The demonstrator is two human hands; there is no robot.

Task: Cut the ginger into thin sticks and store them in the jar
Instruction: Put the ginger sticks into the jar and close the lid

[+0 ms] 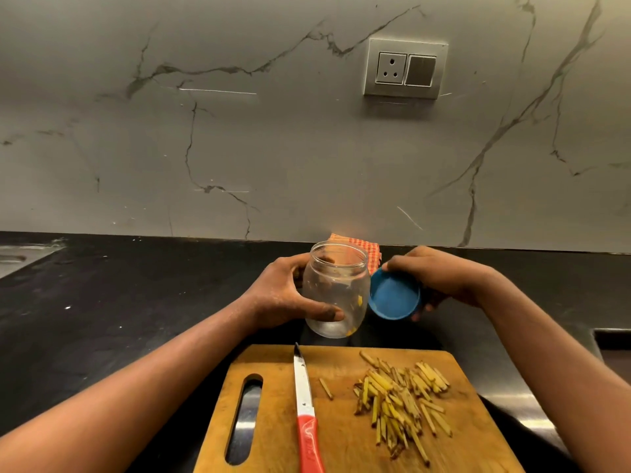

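Black worktop [102, 302], cutting apparently done: my left hand [280, 295] grips the open jar [336, 291], right hand [440, 278] the lid [394, 297]; ginger sticks [399, 401] should go in next.

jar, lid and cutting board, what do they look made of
The jar is see-through and glossy: glass or clear plastic, cannot tell which. The lid is solid blue and matte, likely plastic. The cutting board is brown with streaky grain and a dull finish, probably wood.
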